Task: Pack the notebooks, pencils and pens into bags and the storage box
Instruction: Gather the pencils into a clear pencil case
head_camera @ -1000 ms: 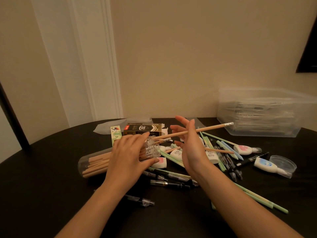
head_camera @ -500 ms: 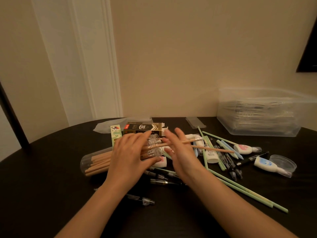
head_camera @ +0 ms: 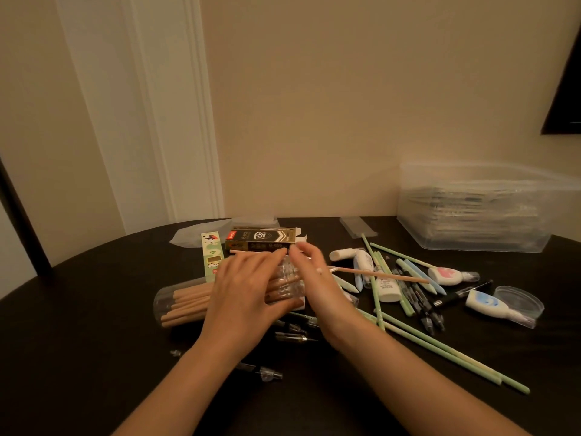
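Head view: a clear plastic cylindrical tube lies on its side on the dark round table, left of centre, part-filled with plain wooden pencils.
Left hand: fingers curled over the tube's open end, thumb beneath, gripping it.
Right hand: at the tube mouth, blurred; grip cannot be determined.
Loose wooden pencil: lies just beyond the right hand.
Scattered right of hands: pale green pencils, black pens, white correction-tape dispensers.
Behind hands: black-and-gold carton, slim green printed box.
Clear plastic rectangular storage box: far right, against the wall, well apart from the tube.
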Available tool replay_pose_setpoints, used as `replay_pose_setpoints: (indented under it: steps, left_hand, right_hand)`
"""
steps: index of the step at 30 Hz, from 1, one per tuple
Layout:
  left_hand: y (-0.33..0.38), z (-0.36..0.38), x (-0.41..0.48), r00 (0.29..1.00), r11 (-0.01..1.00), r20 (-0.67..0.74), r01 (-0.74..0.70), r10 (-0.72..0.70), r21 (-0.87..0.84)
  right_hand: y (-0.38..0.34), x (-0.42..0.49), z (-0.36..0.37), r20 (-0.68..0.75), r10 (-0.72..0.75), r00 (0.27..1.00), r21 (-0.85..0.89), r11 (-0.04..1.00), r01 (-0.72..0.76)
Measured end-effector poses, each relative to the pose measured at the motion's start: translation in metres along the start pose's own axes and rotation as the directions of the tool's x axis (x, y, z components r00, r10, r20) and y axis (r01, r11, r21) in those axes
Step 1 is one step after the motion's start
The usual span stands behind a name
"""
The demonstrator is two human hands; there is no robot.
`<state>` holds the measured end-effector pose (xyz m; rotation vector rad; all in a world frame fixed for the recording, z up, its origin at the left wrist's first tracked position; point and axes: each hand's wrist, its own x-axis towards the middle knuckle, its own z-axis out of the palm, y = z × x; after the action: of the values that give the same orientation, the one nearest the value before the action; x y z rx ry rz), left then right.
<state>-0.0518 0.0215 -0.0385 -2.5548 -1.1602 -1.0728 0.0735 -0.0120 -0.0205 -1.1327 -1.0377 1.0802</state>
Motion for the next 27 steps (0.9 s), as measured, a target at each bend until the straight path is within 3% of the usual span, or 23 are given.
replay_pose_setpoints:
  steps: [3, 5, 9, 15, 27]
  left_hand:
    - [-0.002, 0.001, 0.0, 1.0, 1.0, -0.024, -0.005, 0.006, 0.007]
    - [-0.003, -0.002, 0.0, 0.999, 1.0, -0.034, 0.011, -0.011, -0.007]
    - [-0.004, -0.006, 0.001, 0.996, 0.998, -0.073, 0.049, -0.051, -0.031]
    - [-0.004, -0.007, 0.001, 0.996, 0.996, -0.063, 0.059, -0.063, -0.065]
    - [-0.005, -0.003, 0.0, 0.996, 0.999, -0.086, 0.016, -0.019, -0.042]
  right_hand:
    - [0.002, -0.002, 0.001, -0.098, -0.148, 0.984, 0.016, 0.988, 0.151]
    - [0.001, -0.003, -0.003, -0.2, -0.295, 0.934, 0.012, 0.953, 0.303]
    - [0.005, -0.008, -0.011, -0.251, -0.505, 0.826, -0.196, 0.862, 0.468]
    - [0.015, -0.007, -0.004, -0.114, -0.497, 0.86, -0.227, 0.856, 0.465]
    - [0.013, -0.003, -0.001, -0.14, -0.376, 0.916, -0.211, 0.915, 0.344]
